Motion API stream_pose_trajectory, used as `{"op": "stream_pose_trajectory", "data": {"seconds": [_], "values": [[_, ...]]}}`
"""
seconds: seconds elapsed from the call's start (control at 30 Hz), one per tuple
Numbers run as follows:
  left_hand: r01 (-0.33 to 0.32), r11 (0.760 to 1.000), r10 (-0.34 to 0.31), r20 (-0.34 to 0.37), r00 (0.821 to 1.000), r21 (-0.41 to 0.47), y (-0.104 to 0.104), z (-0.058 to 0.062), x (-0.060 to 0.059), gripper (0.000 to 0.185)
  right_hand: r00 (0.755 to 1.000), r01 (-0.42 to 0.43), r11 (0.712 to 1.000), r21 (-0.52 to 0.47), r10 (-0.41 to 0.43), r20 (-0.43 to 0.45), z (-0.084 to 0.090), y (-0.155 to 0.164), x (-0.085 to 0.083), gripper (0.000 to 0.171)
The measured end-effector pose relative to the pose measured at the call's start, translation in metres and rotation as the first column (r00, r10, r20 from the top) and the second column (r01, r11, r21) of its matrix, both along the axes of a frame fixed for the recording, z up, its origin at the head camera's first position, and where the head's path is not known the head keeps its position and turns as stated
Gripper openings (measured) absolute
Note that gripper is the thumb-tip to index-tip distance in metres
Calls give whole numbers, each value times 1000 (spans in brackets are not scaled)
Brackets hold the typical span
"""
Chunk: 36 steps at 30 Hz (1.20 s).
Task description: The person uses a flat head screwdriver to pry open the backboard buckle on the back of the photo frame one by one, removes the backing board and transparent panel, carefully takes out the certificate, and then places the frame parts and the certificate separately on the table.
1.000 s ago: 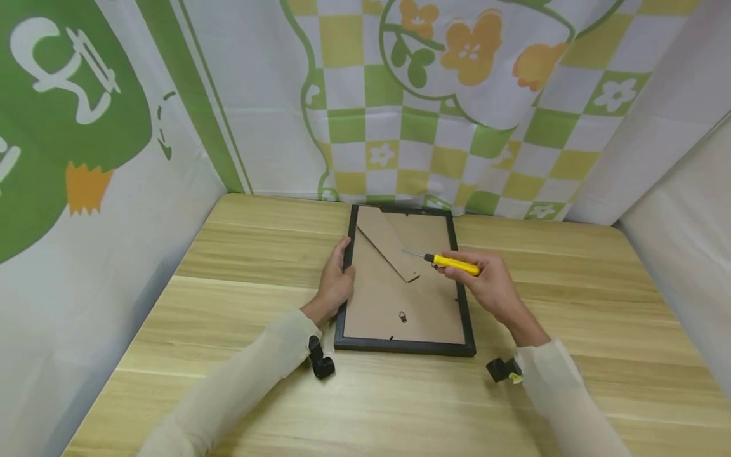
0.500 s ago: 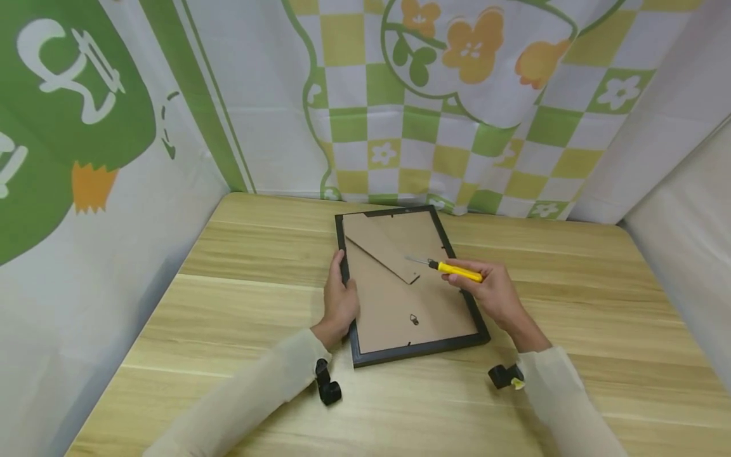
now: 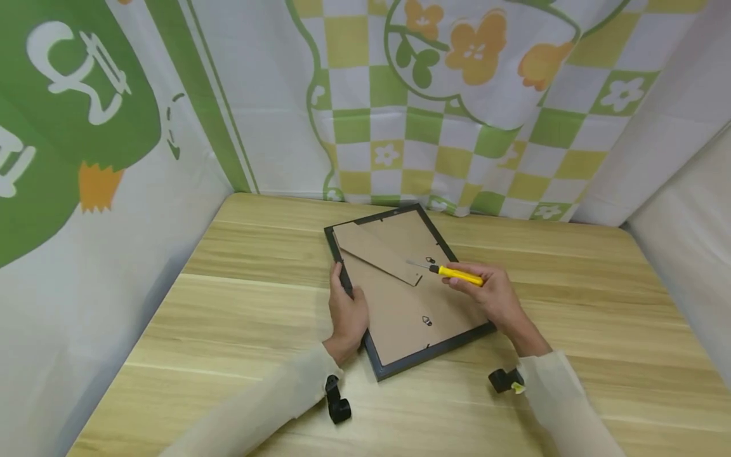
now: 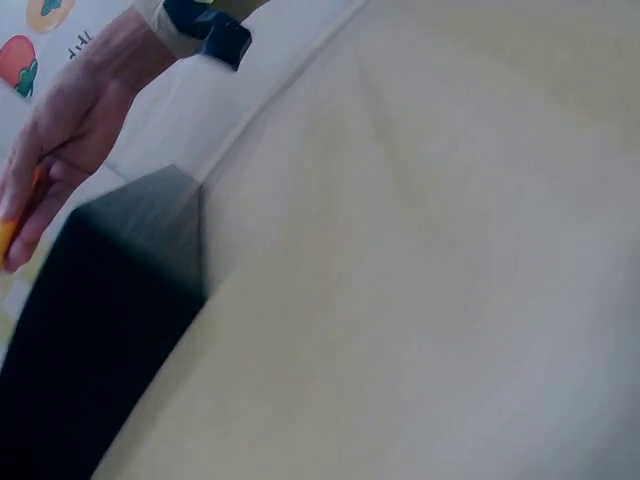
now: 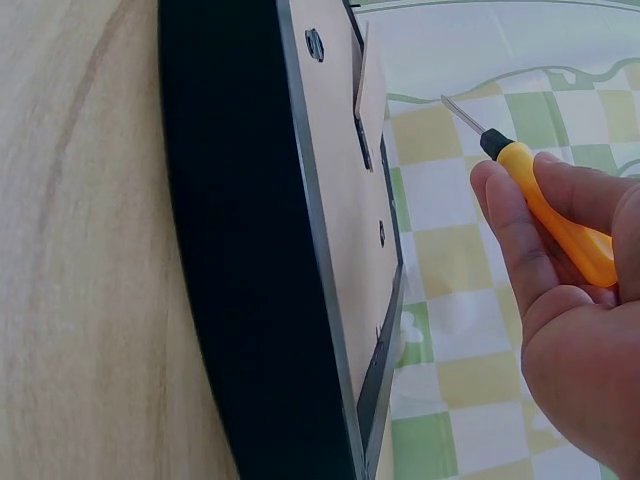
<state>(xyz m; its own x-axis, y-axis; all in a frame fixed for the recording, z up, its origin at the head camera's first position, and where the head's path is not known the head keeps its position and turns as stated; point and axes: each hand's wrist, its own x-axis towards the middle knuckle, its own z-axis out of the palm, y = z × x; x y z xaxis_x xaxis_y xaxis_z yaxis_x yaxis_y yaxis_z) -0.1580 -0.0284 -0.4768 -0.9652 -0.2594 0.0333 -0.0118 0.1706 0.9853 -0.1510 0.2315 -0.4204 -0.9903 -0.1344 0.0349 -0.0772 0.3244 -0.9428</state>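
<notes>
Left hand point(image 3: 348, 312) grips picture frame point(image 3: 400, 298) edge on table point(image 3: 228, 304) — fingers apparently curled; right hand point(image 3: 491, 295) pinches yellow screwdriver point(image 3: 454, 273).

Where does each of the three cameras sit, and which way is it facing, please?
Head: above, facing forward and down at the picture frame on the table; both hands and sleeves show.
Left wrist: low beside the frame, looking across the table; the right hand shows.
Right wrist: along the frame's edge toward the curtain; the right hand's fingers grip the screwdriver.
All share the frame.
</notes>
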Motion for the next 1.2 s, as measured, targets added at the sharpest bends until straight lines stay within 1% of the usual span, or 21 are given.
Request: {"op": "stream_pose_trajectory", "data": {"seconds": [0.07,0.17,0.23,0.3,0.37,0.4,0.5,0.57,0.6,0.7,0.8,0.87,0.9,1.0,1.13,1.2], "values": [[6,1000,-6,6,1000,-3,-10,4,-13,58,1000,6,1000,-1,-6,-2,-1,1,0,36],[35,999,-34,44,998,-38,-30,10,-39,58,1000,20,1000,4,-20,-6,-1,3,0,35],[69,995,-64,76,995,-75,-44,15,-58,57,1000,22,1000,15,-22,-2,-2,3,1,34],[108,984,-97,80,992,-140,-56,18,-75,55,1000,20,999,27,-20,6,-2,4,1,34],[146,965,-135,64,989,-219,-64,20,-89,51,1000,19,999,30,-19,15,-2,4,2,34],[152,953,-145,46,988,-262,-67,21,-96,49,1000,21,999,35,-21,17,-2,4,2,34],[173,909,-186,2,983,-378,-71,23,-113,43,1000,25,999,38,-26,14,-2,4,2,33],[195,879,-219,-6,976,-434,-73,24,-124,41,1000,27,999,43,-28,4,-1,4,2,33],[207,858,-238,-6,971,-470,-73,25,-129,41,1000,27,999,45,-27,-2,-1,4,2,33],[249,788,-288,21,957,-563,-72,25,-140,42,1000,18,999,41,-18,-13,-2,3,2,34],[289,730,-321,64,945,-619,-71,25,-147,43,1000,8,999,31,-8,-9,-3,3,1,35],[316,718,-340,83,937,-621,-71,25,-150,42,1000,7,1000,27,-7,-7,-3,4,1,35],[329,717,-351,89,932,-615,-71,25,-152,40,1000,9,1000,29,-9,-8,-3,5,2,35],[343,701,-384,75,920,-625,-71,26,-158,34,1000,18,999,33,-18,-7,-3,6,2,35],[353,661,-439,40,898,-662,-73,27,-166,30,1000,21,999,25,-21,-1,-3,7,2,35],[366,647,-463,36,886,-669,-74,27,-169,28,1000,17,1000,18,-17,2,-4,7,2,36]]}}
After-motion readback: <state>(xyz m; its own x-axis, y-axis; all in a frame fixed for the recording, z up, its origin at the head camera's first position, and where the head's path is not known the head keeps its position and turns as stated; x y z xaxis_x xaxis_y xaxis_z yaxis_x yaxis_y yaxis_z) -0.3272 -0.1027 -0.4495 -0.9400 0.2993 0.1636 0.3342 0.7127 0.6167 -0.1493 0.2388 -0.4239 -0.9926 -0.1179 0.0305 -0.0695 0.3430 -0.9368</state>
